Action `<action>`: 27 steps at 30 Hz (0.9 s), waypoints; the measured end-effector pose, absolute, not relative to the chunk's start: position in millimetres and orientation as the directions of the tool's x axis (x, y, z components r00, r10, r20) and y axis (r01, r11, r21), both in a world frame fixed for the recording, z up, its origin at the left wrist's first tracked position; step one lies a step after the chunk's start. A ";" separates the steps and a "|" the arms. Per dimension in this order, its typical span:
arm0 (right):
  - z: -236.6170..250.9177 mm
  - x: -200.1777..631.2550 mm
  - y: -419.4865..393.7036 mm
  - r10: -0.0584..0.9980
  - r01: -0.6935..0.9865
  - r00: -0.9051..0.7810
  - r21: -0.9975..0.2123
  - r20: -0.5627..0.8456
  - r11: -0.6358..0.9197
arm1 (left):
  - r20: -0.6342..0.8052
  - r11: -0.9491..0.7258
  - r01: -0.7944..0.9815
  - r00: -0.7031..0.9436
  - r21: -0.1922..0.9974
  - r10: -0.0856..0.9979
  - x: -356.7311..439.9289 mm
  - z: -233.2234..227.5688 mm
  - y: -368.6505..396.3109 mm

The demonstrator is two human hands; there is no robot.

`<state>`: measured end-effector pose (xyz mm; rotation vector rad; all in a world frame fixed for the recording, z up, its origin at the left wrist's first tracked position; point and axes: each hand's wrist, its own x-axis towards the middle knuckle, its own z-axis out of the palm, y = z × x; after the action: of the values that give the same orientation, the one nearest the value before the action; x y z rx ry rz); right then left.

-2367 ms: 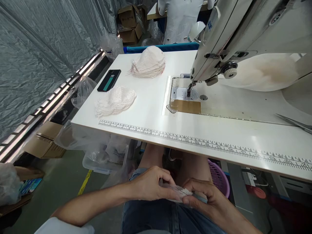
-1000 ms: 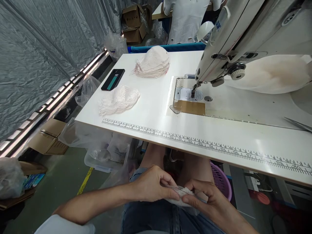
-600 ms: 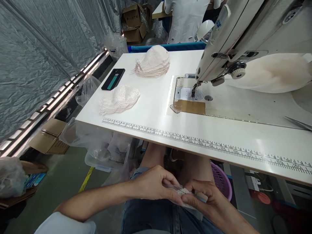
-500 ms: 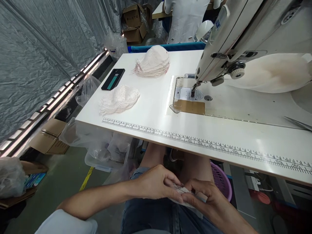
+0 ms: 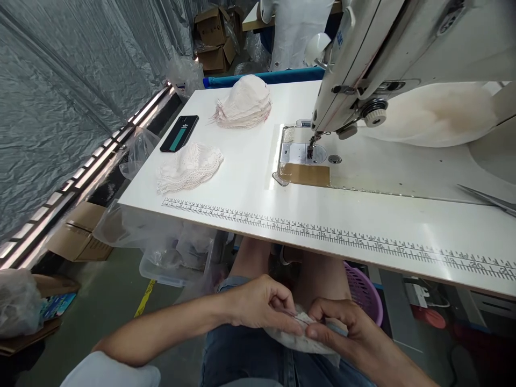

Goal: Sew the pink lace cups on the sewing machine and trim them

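Over my lap, a small white fabric piece point(image 5: 300, 339) is pinched between both hands, with a seam or edge running between the fingertips. My left hand point(image 5: 264, 305) has its fingers closed on one side of it. Opposite, my right hand point(image 5: 336, 328) grips the other side between thumb and fingers. Parts of the fabric are hidden by the hands. On the table lie a white lace fabric piece point(image 5: 190, 167) and, farther back, a stack of cream fabric pieces point(image 5: 245, 103) with frayed edges.
A sewing machine point(image 5: 355, 80) stands at the right of the white table point(image 5: 242, 185), which has a printed ruler along its front edge. Scissors point(image 5: 489, 200) lie far right; a black phone point(image 5: 179, 133) lies left. Below are a purple basket point(image 5: 365, 293) and a plastic bin point(image 5: 167, 269).
The fabric in my hands has spread out, and more of it shows below and between the fingers. Both hands stay nearly in place. The view has shifted slightly to the right.
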<state>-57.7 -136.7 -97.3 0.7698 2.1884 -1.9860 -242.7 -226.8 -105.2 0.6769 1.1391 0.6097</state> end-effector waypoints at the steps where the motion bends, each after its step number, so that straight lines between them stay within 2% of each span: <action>1: -97.9 -56.5 -136.7 0.306 0.416 -0.870 -0.909 -0.388 0.029 | -0.611 0.662 -0.087 0.310 0.744 0.728 -242.2 -105.9 -227.0; 7: -102.4 -51.3 -135.8 0.325 0.419 -0.863 -0.908 -0.388 0.029 | -0.689 0.733 -0.121 0.266 0.670 0.674 -237.0 -100.8 -223.6; 13: -104.8 -47.4 -134.4 0.351 0.426 -0.852 -0.904 -0.389 0.031 | -0.682 0.717 -0.061 0.263 0.695 0.683 -236.3 -94.1 -219.5; 19: -103.9 -43.2 -129.8 0.381 0.395 -0.853 -0.919 -0.358 0.021 | -0.679 0.723 -0.081 0.285 0.686 0.676 -234.2 -90.0 -207.8; 23: -101.8 -23.8 -135.6 0.474 0.407 -0.831 -0.899 -0.291 0.160 | -0.670 0.702 0.015 0.314 0.712 0.673 -218.8 -93.5 -198.6; 27: -92.5 8.2 -135.7 0.557 0.517 -0.781 -0.792 -0.281 0.325 | -0.624 0.607 0.186 0.397 0.773 0.673 -197.5 -110.5 -182.4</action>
<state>8.2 -135.7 -92.5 1.0505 2.5908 -1.5234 -197.5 -182.4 -110.5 0.9044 1.1524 0.3684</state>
